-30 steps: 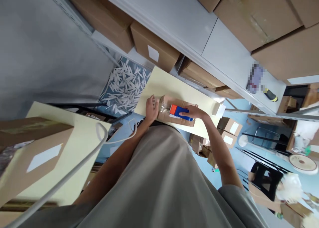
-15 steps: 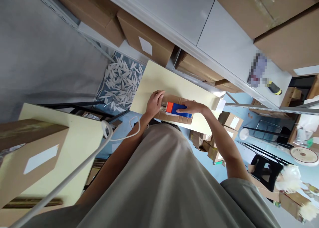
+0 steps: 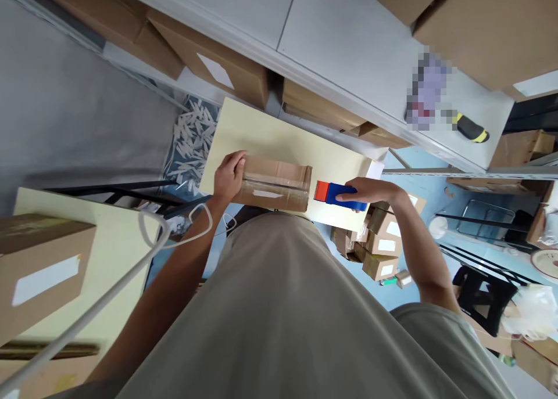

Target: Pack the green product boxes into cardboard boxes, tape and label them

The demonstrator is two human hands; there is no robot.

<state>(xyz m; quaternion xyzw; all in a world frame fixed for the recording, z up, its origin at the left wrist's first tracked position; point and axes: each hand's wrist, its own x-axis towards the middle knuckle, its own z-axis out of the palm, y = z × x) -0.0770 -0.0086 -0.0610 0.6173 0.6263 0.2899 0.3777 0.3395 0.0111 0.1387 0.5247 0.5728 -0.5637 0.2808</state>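
A long cardboard box (image 3: pixel 275 184) lies on the pale yellow tabletop (image 3: pixel 279 133), a seam running along its top and a white patch on its near side. My left hand (image 3: pixel 230 177) is closed round the box's left end, thumb on top. Off the right end, with a small gap, my right hand (image 3: pixel 360 194) grips a blue tape dispenser (image 3: pixel 335 193). Its orange, toothed head points left toward the box. The tape roll itself is hidden from me.
A grey shelf (image 3: pixel 335 50) with cardboard boxes runs along the far side, a black-and-yellow handled tool (image 3: pixel 473 129) on it. White strips (image 3: pixel 192 137) are heaped at left. A white cable (image 3: pixel 108 297) crosses the lower left. Stacked boxes (image 3: pixel 383 245) stand beyond the table at right.
The tape dispenser has moved right, from over the box to past its right end. The box's top seam now shows. My left hand still holds the left end; the camera view has shifted.
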